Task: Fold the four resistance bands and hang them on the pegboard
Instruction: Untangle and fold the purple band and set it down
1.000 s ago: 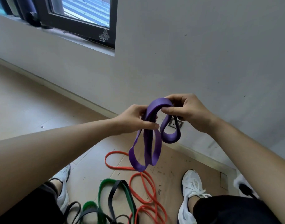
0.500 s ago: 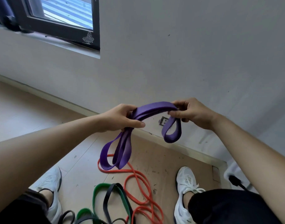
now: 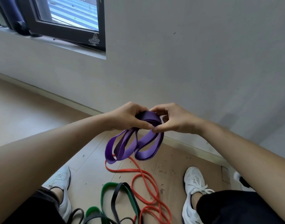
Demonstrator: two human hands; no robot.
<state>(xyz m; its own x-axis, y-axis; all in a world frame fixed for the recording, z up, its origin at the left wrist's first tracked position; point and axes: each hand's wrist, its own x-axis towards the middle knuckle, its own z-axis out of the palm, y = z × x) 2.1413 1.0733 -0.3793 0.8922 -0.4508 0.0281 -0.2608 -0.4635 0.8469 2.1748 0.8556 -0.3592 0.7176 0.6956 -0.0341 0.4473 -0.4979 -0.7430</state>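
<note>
I hold a wide purple resistance band [image 3: 143, 143] in front of me, folded into several loops that hang below my hands. My left hand [image 3: 127, 117] grips the gathered top of the band, thumb pressed across it. My right hand [image 3: 174, 120] pinches the same bundle from the right, and the two hands touch. On the floor below lie an orange band [image 3: 146, 180], a green band [image 3: 106, 191] and a black band [image 3: 116, 196], loosely tangled together. No pegboard is in view.
A grey wall [image 3: 187, 62] stands straight ahead with a skirting board at its foot. A dark-framed window [image 3: 70, 21] sits at the upper left. My white shoes [image 3: 193, 188] stand either side of the bands on the wooden floor.
My hands have come together, closing the gap between them, so the purple band's two hanging parts now sit side by side as one bundle.
</note>
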